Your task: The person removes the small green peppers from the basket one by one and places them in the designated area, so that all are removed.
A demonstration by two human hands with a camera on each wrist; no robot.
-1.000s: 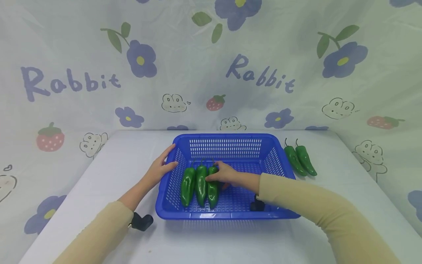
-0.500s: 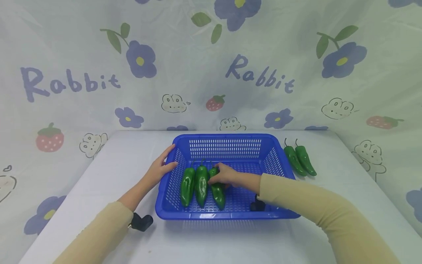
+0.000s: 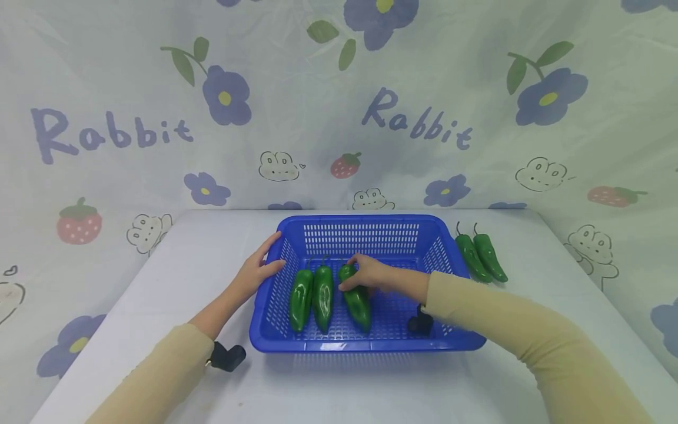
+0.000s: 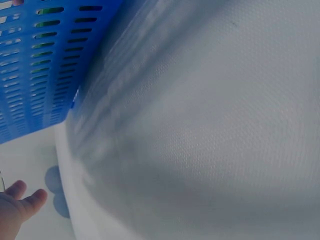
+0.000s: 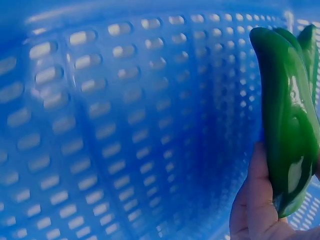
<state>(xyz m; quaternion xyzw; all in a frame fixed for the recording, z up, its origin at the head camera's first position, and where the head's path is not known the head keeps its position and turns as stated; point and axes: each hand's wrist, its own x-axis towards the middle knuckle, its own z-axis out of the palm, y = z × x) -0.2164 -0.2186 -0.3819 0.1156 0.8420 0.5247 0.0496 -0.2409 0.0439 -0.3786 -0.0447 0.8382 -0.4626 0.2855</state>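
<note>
Before me hangs a rabbit-and-flower print backdrop cloth (image 3: 302,94), below it a white table (image 3: 201,241), and on that a blue perforated plastic basket (image 3: 339,346). My left hand (image 3: 253,272) rests on the basket's left rim, thumb and forefinger spread apart. My right hand (image 3: 373,273), inside the basket, has thumb and fingers clamped on the stem end of a glossy green chili pepper (image 3: 358,309), slanting tip toward me; whether it touches the floor I cannot tell. Left of it, two inner chilies (image 3: 301,301) lie side by side; two outer chilies (image 3: 471,259) lie on the table just beyond the right wall.
</note>
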